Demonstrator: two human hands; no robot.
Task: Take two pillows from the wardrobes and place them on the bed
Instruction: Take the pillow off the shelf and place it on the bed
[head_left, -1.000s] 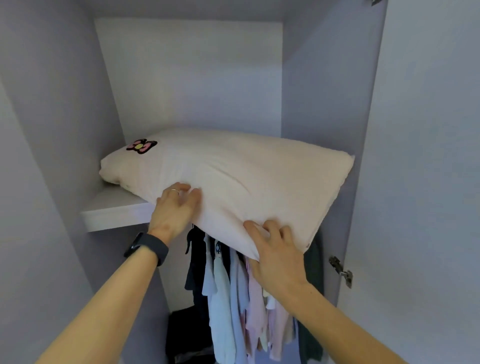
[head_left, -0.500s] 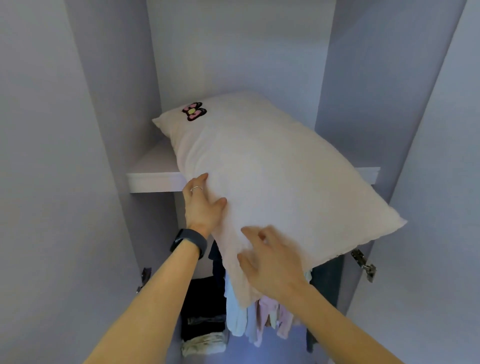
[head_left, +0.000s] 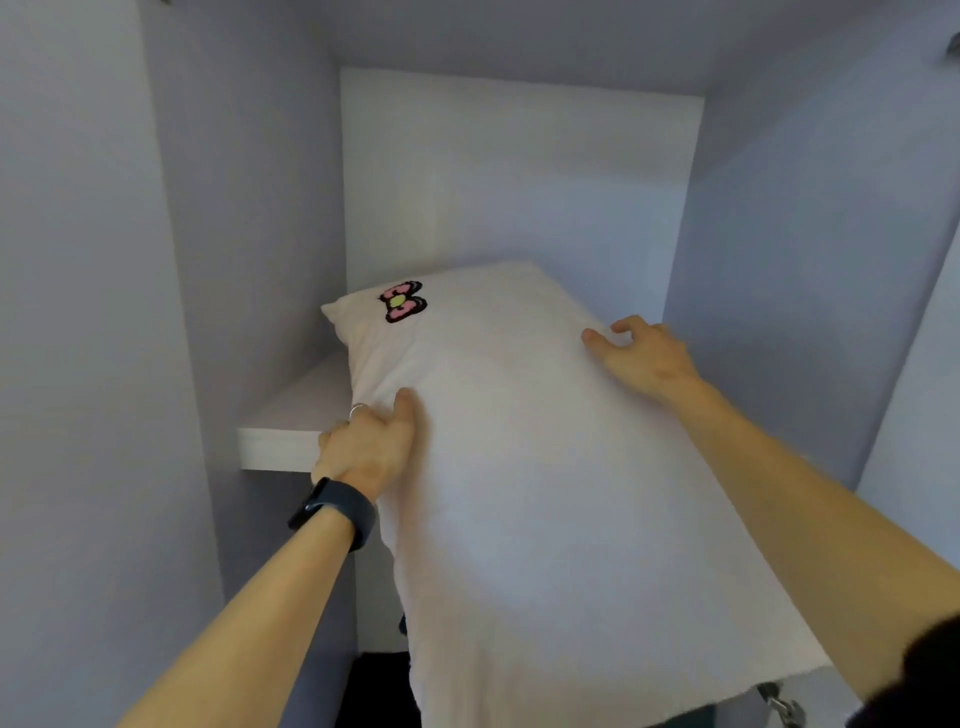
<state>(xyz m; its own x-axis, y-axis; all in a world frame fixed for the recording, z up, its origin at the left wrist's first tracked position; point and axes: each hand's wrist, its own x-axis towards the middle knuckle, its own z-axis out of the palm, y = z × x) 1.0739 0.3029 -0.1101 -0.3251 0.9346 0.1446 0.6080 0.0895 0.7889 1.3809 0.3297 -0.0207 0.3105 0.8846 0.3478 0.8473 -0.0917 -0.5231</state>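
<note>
A white pillow (head_left: 524, 467) with a pink and black bow patch (head_left: 401, 301) near its far left corner lies lengthwise, its far end on the wardrobe shelf (head_left: 291, 431) and most of it hanging out toward me. My left hand (head_left: 366, 447), with a ring and a dark wristband, grips the pillow's left edge. My right hand (head_left: 641, 356) holds the far right edge, thumb on top and fingers curled over the side.
The wardrobe's pale side walls (head_left: 249, 208) close in on both sides, with an open door (head_left: 919, 467) at the right and a metal hinge (head_left: 779, 701) at the bottom right. Dark space shows below the shelf (head_left: 379, 691).
The pillow has slid further out of the shelf toward me. My right hand moved from the near lower edge up to the far right edge. My left hand kept its hold on the left edge.
</note>
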